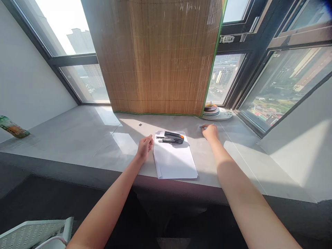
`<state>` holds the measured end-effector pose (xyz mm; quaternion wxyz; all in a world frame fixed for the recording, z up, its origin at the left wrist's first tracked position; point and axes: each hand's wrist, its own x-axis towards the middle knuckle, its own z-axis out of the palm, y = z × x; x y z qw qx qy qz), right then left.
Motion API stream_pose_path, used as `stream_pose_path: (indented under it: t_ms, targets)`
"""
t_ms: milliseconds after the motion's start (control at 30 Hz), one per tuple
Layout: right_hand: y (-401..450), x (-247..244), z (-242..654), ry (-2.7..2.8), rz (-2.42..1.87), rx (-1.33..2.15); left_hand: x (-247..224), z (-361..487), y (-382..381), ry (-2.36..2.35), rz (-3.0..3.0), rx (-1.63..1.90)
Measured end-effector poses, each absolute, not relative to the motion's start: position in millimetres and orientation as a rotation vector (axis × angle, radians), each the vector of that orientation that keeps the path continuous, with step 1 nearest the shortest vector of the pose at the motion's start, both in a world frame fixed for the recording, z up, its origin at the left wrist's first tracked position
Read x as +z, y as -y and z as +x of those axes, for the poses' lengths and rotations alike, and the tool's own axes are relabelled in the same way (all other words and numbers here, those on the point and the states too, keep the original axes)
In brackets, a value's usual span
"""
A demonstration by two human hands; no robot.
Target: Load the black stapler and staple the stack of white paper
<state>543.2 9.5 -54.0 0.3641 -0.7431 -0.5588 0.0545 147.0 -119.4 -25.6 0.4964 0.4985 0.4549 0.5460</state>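
Observation:
A black stapler [174, 138] with an orange patch lies opened up on a stack of white paper [176, 160]. Just left of the paper is my left hand [145, 147], its fingers curled and pressed together; whether anything is in them I cannot tell. My right hand [210, 131] rests on the sill to the right of the stapler, fingers closed in a pinch. A tiny greyish thing shows at its fingertips, too small to name.
The pale window sill [77, 138] carries a small dark-and-light piece [140, 124], stacked plates [218, 114] at the back right and a green can [14, 127] lying far left. A bamboo blind [160, 58] hangs behind. Lower left stands a white perforated plastic object [36, 231].

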Motion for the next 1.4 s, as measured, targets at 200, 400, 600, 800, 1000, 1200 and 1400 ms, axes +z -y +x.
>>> stream_pose_path:
  t_ms: [200, 400, 600, 800, 1000, 1200, 1400]
  targets:
    - [2.4, -39.8, 543.8, 1.278, -1.752, -0.093, -22.9, 126.5, 90.2, -1.531, 1.186, 1.438]
    - [6.6, -32.8, 527.0, 1.36, -1.524, -0.238, -13.4, 84.6, 14.0, -2.351, 1.623, 1.308]
    - [11.5, -26.5, 476.3, 1.702, -1.192, -0.145, -33.3, 66.1, -12.0, -2.377, 1.915, 0.943]
    - [47.9, -14.7, 423.2, 2.026, -0.821, 0.269, -42.2, 64.7, -15.5, -2.145, 2.133, 0.762]
    - [53.9, -31.0, 405.2, 2.213, -0.868, 0.448, -36.1, 72.7, -13.2, -2.055, 2.047, 0.942]
    - [49.9, -42.7, 401.8, 2.107, -0.834, 0.389, -25.8, 103.2, 0.7, -1.492, 1.965, 1.298]
    - [48.4, -39.6, 405.6, 1.977, -0.899, 0.328, -14.3, 126.7, 26.6, -1.105, 2.131, 1.28]
